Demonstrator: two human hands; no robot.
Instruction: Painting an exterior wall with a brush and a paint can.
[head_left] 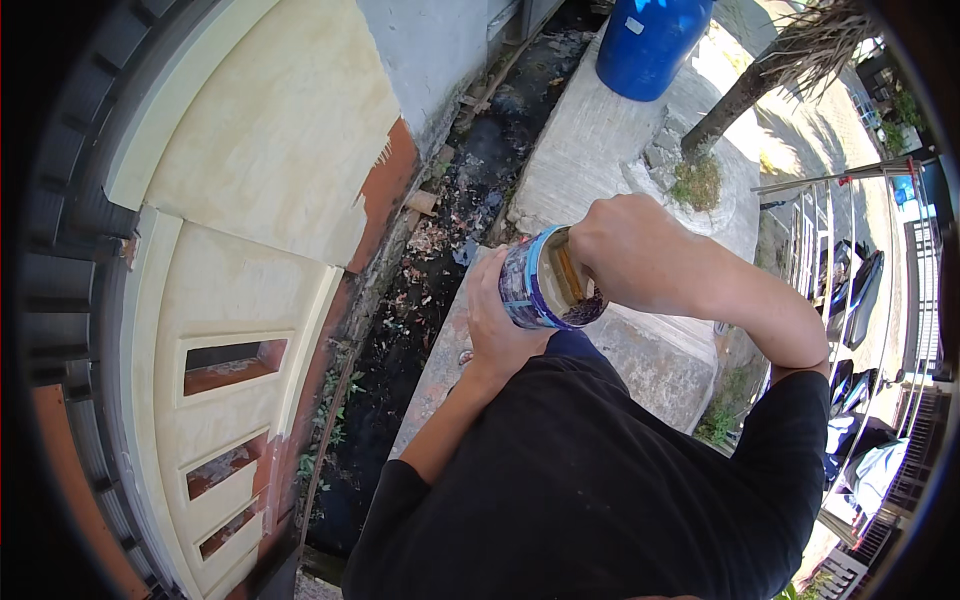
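Observation:
My left hand [488, 315] is wrapped round the outside of a paint can [519, 287], which is tilted so that its mouth faces right. Purple and blue cover the can's side, and the rim is light blue. Inside, a pale coating and a yellow-brown stick [571, 275] show. My right hand [630, 250] is closed in a fist at the can's mouth, on the upper end of the stick. Whether the stick ends in a brush cannot be seen, as its lower end is hidden in the can.
To the left stands a cream wall [270, 150] with reddish-brown patches and small openings. A dark, littered ditch [400, 320] runs along its foot. Beyond the concrete slab [570, 150] are a blue barrel [655, 45] and a tree trunk [735, 105]. Metal rails [800, 240] stand at the right.

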